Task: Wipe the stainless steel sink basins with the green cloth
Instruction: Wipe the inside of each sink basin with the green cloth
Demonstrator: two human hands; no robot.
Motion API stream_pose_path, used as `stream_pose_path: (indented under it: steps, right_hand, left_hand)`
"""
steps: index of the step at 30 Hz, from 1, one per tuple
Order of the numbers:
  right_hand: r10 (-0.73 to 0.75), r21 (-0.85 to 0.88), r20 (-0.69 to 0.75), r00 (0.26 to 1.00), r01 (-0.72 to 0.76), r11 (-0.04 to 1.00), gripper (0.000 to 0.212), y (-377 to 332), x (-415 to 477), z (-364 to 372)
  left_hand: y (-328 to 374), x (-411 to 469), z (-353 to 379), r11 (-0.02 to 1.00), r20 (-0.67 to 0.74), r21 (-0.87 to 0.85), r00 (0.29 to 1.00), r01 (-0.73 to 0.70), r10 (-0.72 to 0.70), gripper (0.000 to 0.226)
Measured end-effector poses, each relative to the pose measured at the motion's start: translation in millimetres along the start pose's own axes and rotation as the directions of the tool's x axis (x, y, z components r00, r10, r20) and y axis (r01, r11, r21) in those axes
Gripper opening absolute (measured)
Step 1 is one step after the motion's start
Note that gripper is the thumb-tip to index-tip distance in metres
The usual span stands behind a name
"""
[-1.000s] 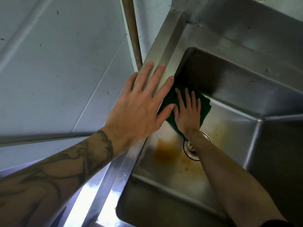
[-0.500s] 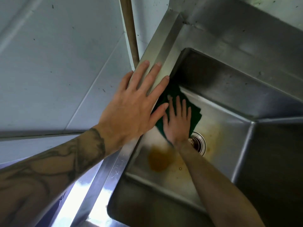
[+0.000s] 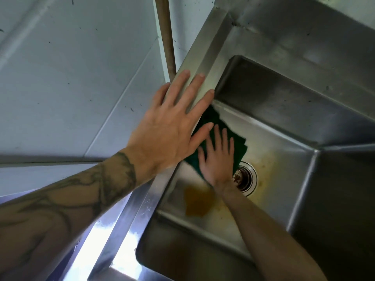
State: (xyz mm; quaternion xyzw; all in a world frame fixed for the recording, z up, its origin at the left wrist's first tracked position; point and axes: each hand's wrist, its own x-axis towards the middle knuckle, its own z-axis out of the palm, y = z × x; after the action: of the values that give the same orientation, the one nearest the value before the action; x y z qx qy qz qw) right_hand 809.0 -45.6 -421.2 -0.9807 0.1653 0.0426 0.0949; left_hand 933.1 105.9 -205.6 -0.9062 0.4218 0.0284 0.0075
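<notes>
Green cloth (image 3: 213, 118) lies flat on the basin (image 3: 274, 138) floor just beyond the drain (image 3: 245, 178), toward the far-left corner, with our right hand (image 3: 218, 161) pressing it down, fingers (image 3: 224, 138) straight and spread, gripping nothing. Our left hand (image 3: 170, 134) rests flat on the rim (image 3: 203, 57) left of the drain, holding nothing. We judge the job early: a brown stain (image 3: 197, 203) near-left of the drain and a yellowish film (image 3: 265, 159) around it remain unwiped.
</notes>
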Motion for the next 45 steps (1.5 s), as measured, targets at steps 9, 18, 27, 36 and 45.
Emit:
stream_pose_path:
  steps: [9, 18, 27, 36, 45]
  right_hand:
    - [-0.089, -0.039, 0.048, 0.995, 0.091, 0.995, 0.06, 9, -9, -7]
    - [-0.201, 0.001, 0.087, 0.976, 0.201, 0.98, 0.06, -14, -83, 9]
    - [-0.152, -0.004, 0.047, 0.987, 0.152, 0.988, 0.065, -19, -67, 13]
    - [-0.413, -0.029, 0.161, 0.896, 0.423, 0.906, 0.065, 23, -103, 12]
    - [-0.511, -0.013, 0.181, 0.84, 0.521, 0.853, 0.066, 35, -120, 18]
  left_hand:
    - [3, -21, -6, 0.998, -0.005, -0.049, 0.999, 0.046, -0.046, 0.068]
    - [12, -95, 10, 0.996, -0.03, 0.006, 0.996, 0.084, -0.084, 0.065]
    - [13, -93, 15, 0.996, -0.063, 0.032, 0.995, 0.08, -0.077, 0.064]
    - [11, -91, 14, 0.997, -0.021, 0.029, 0.997, 0.072, -0.072, 0.067]
    - [12, -91, 13, 0.998, -0.039, 0.026, 0.997, 0.061, -0.06, 0.068]
